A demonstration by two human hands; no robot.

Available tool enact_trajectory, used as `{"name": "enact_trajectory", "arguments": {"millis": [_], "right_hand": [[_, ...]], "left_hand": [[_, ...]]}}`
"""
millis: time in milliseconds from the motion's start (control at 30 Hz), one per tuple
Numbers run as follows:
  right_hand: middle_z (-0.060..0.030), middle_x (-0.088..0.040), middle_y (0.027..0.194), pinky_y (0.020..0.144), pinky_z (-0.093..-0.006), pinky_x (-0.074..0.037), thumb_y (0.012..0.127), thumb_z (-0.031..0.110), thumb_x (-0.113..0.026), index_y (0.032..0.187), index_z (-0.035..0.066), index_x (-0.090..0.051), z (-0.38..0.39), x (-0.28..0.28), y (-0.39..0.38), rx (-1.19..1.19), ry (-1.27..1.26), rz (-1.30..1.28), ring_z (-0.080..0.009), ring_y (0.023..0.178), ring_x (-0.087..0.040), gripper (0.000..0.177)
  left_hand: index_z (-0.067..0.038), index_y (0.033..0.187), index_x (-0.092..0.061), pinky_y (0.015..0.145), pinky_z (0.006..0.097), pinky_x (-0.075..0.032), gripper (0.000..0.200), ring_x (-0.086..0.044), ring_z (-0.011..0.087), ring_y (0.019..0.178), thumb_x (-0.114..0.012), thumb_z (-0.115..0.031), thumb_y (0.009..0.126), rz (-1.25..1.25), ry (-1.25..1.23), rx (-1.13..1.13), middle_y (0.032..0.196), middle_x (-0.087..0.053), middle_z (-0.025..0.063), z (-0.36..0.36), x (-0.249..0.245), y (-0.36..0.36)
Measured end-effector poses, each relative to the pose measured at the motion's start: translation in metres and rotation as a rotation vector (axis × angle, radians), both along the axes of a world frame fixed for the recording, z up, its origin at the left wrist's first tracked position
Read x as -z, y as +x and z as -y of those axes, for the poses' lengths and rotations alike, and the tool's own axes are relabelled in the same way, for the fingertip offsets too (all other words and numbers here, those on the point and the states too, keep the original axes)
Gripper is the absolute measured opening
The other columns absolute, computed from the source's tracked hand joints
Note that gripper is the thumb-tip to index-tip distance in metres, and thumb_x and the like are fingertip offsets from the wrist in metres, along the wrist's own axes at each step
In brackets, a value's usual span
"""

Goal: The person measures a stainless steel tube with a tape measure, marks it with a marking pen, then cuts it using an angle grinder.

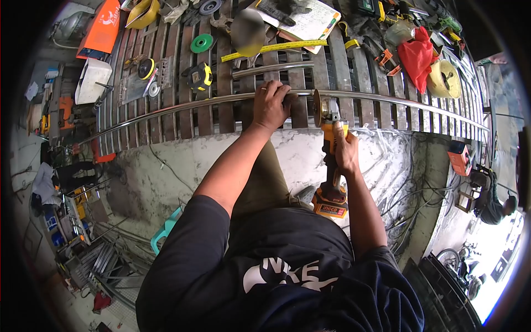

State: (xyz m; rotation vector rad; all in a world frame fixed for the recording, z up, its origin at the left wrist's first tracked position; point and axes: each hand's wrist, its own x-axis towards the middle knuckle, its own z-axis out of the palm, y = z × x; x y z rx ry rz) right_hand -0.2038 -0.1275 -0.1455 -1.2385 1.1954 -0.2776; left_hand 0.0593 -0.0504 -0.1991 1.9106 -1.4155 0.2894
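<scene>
A long shiny metal tube (182,106) lies across the slatted bench (224,119). My left hand (271,104) rests over this tube with its fingers curled around it, thumb side towards the disc. In my right hand (347,150) is a yellow and black cordless angle grinder (332,185), held by its body with the battery end towards me. Its thin cutting disc (317,108) stands upright right at the tube, just to the right of my left hand. Behind the tube lies a shorter metal tube (276,67).
A tape measure (199,76), a green disc (202,43) and a yellow measuring strip (276,47) lie on the bench beyond the tubes. An open notebook (310,19) is at the back. A red cloth (418,58) hangs by a cream container (444,79) at right. Cables trail below the bench.
</scene>
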Motion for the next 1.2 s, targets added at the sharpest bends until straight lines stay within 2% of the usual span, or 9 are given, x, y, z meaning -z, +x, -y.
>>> {"name": "enact_trajectory", "arguments": {"millis": [167, 467, 567, 667, 967, 1200], "right_hand": [[-0.0074, -0.068, 0.072, 0.049, -0.0314, -0.053, 0.109, 0.069, -0.058, 0.103, -0.001, -0.07, -0.002, -0.011, 0.009, -0.003, 0.023, -0.026, -0.0148, 0.055, -0.065, 0.071], [-0.0039, -0.064, 0.069, 0.048, -0.0293, -0.05, 0.109, 0.069, -0.057, 0.101, 0.001, -0.073, 0.006, 0.014, 0.005, -0.032, -0.056, -0.023, -0.0112, 0.054, -0.06, 0.07], [-0.0044, -0.064, 0.069, 0.047, -0.0289, -0.05, 0.11, 0.067, -0.057, 0.1, 0.0, -0.073, 0.008, 0.017, 0.004, -0.043, -0.081, -0.037, -0.0118, 0.055, -0.062, 0.07], [-0.005, -0.064, 0.068, 0.047, -0.0297, -0.051, 0.111, 0.066, -0.057, 0.1, 0.0, -0.073, 0.005, -0.005, 0.011, -0.008, 0.028, -0.027, -0.0127, 0.055, -0.063, 0.068], [-0.0069, -0.068, 0.071, 0.049, -0.0318, -0.052, 0.112, 0.063, -0.056, 0.107, -0.002, -0.076, 0.008, -0.009, 0.017, -0.027, -0.009, 0.006, -0.0138, 0.054, -0.063, 0.069], [-0.0077, -0.069, 0.07, 0.049, -0.0317, -0.052, 0.111, 0.066, -0.056, 0.1, -0.003, -0.074, 0.009, 0.014, 0.008, -0.055, -0.021, -0.057, -0.0141, 0.053, -0.063, 0.072]], "left_hand": [[-0.011, 0.105, -0.076, 0.09, 0.0451, -0.052, 0.022, -0.067, 0.0323, 0.1, -0.086, -0.022, 0.089, -0.015, -0.005, 0.011, 0.104, -0.067, 0.0066, 0.0, 0.001, 0.001], [-0.01, 0.106, -0.076, 0.091, 0.0456, -0.052, 0.021, -0.066, 0.0329, 0.104, -0.083, -0.017, 0.087, -0.022, 0.013, 0.02, 0.106, -0.067, 0.0079, -0.003, -0.004, 0.002], [-0.01, 0.106, -0.076, 0.091, 0.0453, -0.051, 0.021, -0.066, 0.0327, 0.103, -0.084, -0.018, 0.087, -0.007, 0.004, 0.02, 0.105, -0.067, 0.0075, -0.002, -0.001, 0.003], [-0.01, 0.105, -0.076, 0.091, 0.0449, -0.051, 0.022, -0.066, 0.0326, 0.102, -0.085, -0.019, 0.088, -0.03, 0.009, 0.017, 0.105, -0.067, 0.0071, -0.001, 0.001, 0.002], [-0.009, 0.105, -0.076, 0.091, 0.0448, -0.052, 0.022, -0.067, 0.032, 0.102, -0.085, -0.019, 0.087, -0.033, 0.002, 0.013, 0.104, -0.068, 0.0068, 0.0, 0.001, 0.002], [-0.009, 0.105, -0.076, 0.092, 0.0439, -0.052, 0.023, -0.067, 0.031, 0.104, -0.086, -0.017, 0.086, -0.026, 0.023, 0.001, 0.106, -0.068, 0.0061, 0.0, 0.001, 0.0]]}}
